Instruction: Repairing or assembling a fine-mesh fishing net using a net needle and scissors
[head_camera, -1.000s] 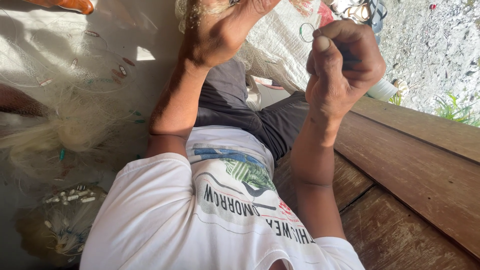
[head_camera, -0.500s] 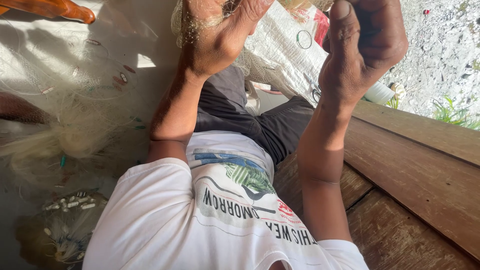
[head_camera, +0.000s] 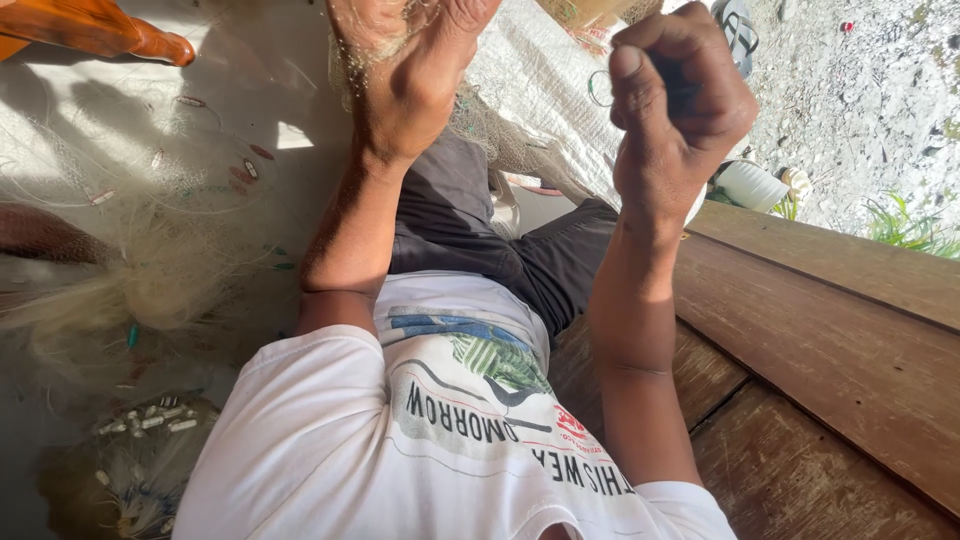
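Left hand (head_camera: 410, 75): raised over the lap, fingers clenched on a bunch of fine pale fishing net (head_camera: 375, 40) near the top edge.
Right hand (head_camera: 675, 110): fist closed beside the left hand, thumb up; whether it grips a strand, I cannot tell.
Net pile (head_camera: 120, 290): left of the left arm.
Wooden bench (head_camera: 830, 340): right of the left arm, under the person.
White sack (head_camera: 545, 95): behind both hands.

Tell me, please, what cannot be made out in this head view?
- Left hand: fingertips cut off by the top edge, so its grip on the fishing net is unclear.
- Right hand: closed in a fist; its fingers hide whatever is inside.
- Orange wooden piece: cut off by the top-left corner.
- White container: partly behind the right hand.
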